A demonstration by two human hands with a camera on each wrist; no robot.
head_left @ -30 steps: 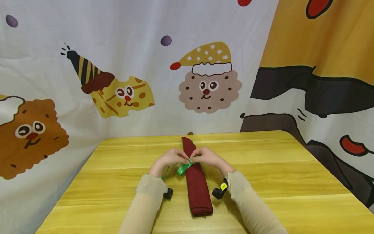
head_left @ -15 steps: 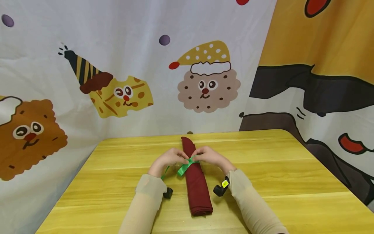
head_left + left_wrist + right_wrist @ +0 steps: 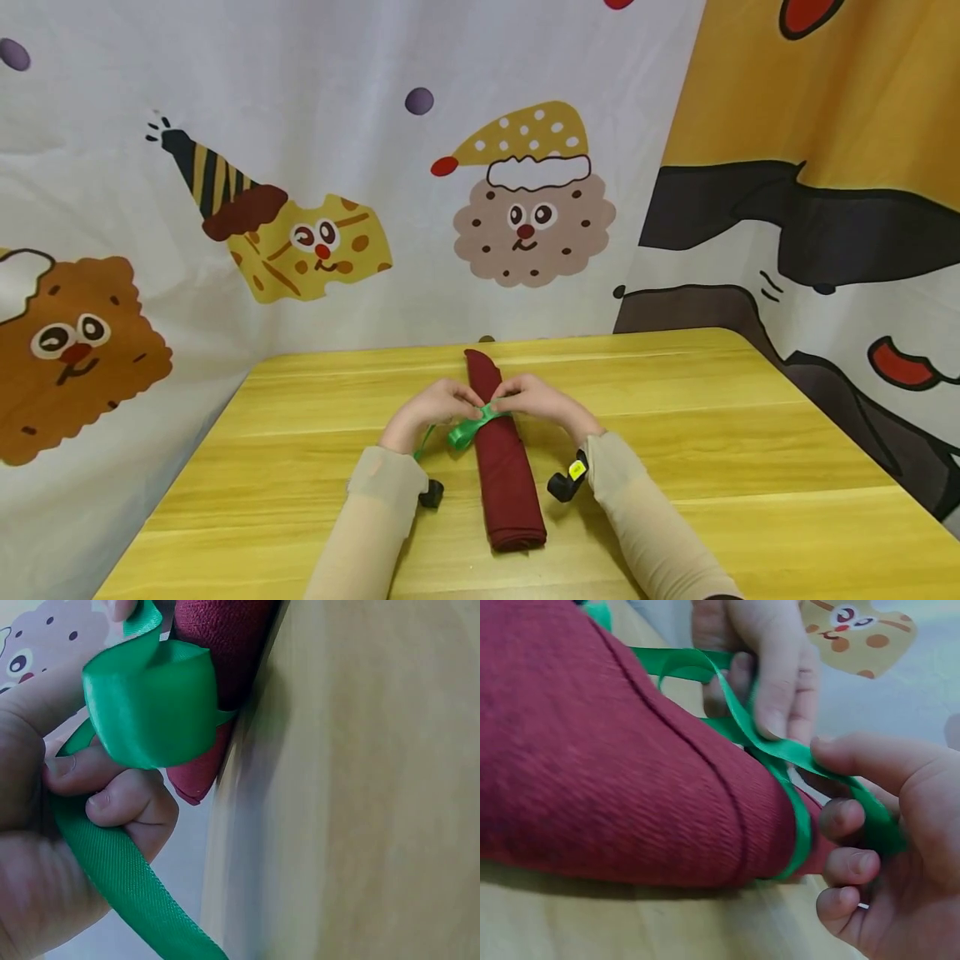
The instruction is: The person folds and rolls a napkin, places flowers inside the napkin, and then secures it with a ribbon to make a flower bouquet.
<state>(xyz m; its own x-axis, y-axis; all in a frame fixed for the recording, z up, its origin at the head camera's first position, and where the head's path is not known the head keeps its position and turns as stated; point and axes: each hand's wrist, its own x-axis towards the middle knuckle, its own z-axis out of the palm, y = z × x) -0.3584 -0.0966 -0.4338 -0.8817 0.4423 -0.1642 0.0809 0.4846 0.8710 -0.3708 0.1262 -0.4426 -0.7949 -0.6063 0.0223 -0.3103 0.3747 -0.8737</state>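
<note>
A dark red rolled cloth (image 3: 510, 483) lies lengthwise on the table, with a green ribbon (image 3: 463, 433) around its upper part. My left hand (image 3: 437, 405) pinches the ribbon at the roll's left side. In the left wrist view a wide ribbon loop (image 3: 154, 712) stands out by its fingers, and a tail (image 3: 124, 874) runs down past the curled fingers. From the other side, my right hand (image 3: 536, 397) pinches another stretch of ribbon between thumb and finger. The right wrist view shows the ribbon strands crossing over the cloth (image 3: 652, 772), between both hands.
The wood-grain table (image 3: 720, 450) reaches back to a white curtain (image 3: 337, 150) printed with cartoon food. Small black wrist cameras sit at the left cuff (image 3: 432, 494) and the right cuff (image 3: 564, 485).
The ribbon loop left of the roll has shifted slightly left and rounded out. Both hands stay nearly in place over the roll, and the head view has tilted a little.
</note>
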